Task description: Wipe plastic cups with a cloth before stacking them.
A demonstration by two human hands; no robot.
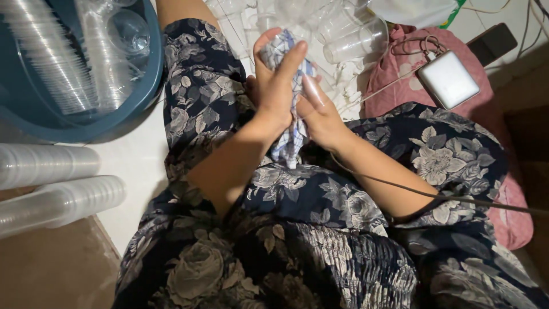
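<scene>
Left hand (279, 86) clenched a checked cloth (290, 134) around a clear plastic cup (311, 91) that right hand (320, 117) gripped over the lap

Ahead of our hands, loose clear cups (343, 34) crowd the floor's far edge. A blue tub (86, 123) and stacked cup sleeves (57, 183) block the left; between them runs bare white floor (134, 171). A pink cushion (400, 74) closes the right.

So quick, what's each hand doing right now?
Left hand: closed around the checked cloth.
Right hand: gripping the same cloth; anything inside is hidden.
</scene>
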